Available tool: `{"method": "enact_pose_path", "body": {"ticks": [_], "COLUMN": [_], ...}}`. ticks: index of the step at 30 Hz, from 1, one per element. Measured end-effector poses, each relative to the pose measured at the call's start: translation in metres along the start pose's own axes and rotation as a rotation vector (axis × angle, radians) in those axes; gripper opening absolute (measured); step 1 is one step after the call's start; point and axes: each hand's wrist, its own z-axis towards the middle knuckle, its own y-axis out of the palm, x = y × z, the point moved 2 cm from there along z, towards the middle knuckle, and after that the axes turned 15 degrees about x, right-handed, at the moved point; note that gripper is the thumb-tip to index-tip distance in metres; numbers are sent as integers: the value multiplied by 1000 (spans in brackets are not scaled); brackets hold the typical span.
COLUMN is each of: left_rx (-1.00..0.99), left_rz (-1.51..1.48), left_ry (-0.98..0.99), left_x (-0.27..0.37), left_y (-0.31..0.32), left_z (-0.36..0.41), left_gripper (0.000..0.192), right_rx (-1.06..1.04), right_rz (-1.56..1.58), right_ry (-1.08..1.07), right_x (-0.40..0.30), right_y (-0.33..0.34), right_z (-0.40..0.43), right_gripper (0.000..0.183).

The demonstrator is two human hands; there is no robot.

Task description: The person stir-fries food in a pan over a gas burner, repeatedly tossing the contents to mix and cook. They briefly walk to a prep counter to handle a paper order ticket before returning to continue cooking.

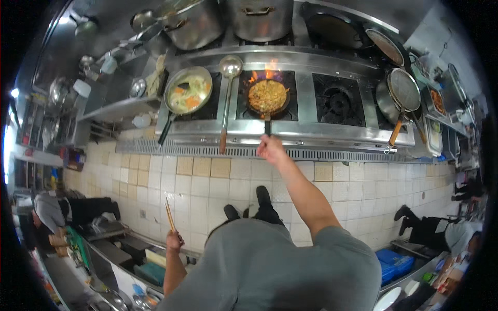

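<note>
My right hand (271, 149) grips the dark handle (267, 126) of a small frying pan on a gas burner. A browned, pancake-like food (268, 96) fills that pan, and orange flames (272, 70) rise along its far side. Away from the stove, low at my left side, my left hand (174, 240) holds a pair of long chopsticks (169, 213), tips pointing up in the picture. To the left of the burner, a long-handled steel ladle (231, 68) lies across the stove top. Beyond it stands a pan of vegetables in pale liquid (188, 91).
Large steel stockpots (260, 23) stand behind the burners. A bare burner (337, 103) is right of my pan, then a pot with a strainer (404, 90). A floor grate (186, 147) runs along the stove front. Behind me, one person (50, 212) is at left, another (428, 231) at right.
</note>
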Motion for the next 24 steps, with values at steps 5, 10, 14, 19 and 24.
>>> {"method": "enact_pose_path", "body": {"ticks": [5,10,14,19,24], "left_rx": [-6,-6,-51,-7,-89], "left_rz": [-6,92,206,-68,-309], "left_ry": [61,76,204,-275,-304], "left_x": [-10,-78,-131,-168,-118], "left_y": [-13,-59,-106,-137,-137], "left_z": [-10,16,49,90,82], "left_gripper": [22,25,25,25,24], "right_rx": [122,-6,312,345,143], "right_rz": [-227,-393,-364,-381,-303], "right_ry": [-50,37,-172,-196,-65], "right_x": [-5,1,-3,8,20], "right_y": [-19,6,-3,6,30], "right_z": [13,-21,-3,-3,8], "right_gripper": [24,29,28,30,21]}}
